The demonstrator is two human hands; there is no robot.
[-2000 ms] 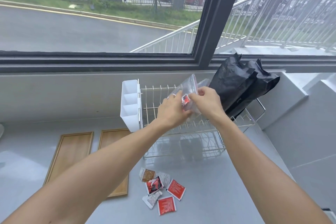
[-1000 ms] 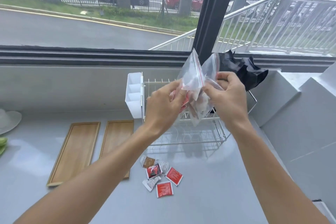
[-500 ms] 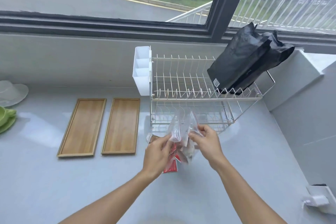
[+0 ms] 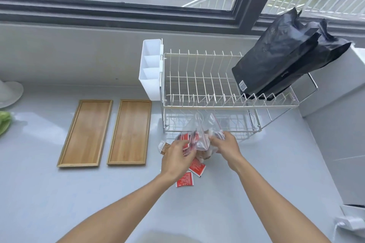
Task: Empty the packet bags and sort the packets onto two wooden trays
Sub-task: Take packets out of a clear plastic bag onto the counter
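Both hands grip one clear plastic bag (image 4: 199, 134) from opposite sides: the left hand (image 4: 176, 159) pinches its near-left flank and the right hand (image 4: 225, 147) pinches the edge by the red zip strip. It is held low over the tabletop (image 4: 256, 183), probably so the contents drop out without scattering. The film is thin, crinkled and see-through, and red and pale packets show bunched inside it, so this bag is not yet emptied. Directly under the grip lie loose packets (image 4: 190, 173), flat, glossy red squares with small print. A brownish sachet (image 4: 163, 147) sits just left of the left hand. Further left of the grip, two wooden trays (image 4: 128, 132) lie side by side, long, shallow and rimmed, with pale, smooth grain. Both are bare, so sorting has not begun. Beyond the grip stands a white wire dish rack (image 4: 207, 92) with a white plastic cutlery holder (image 4: 151, 69) clipped to its left end. Up and right of the grip, black foil bags (image 4: 280, 55), matte and creased, lean in the rack's slots, apparently parked there to wait their turn.
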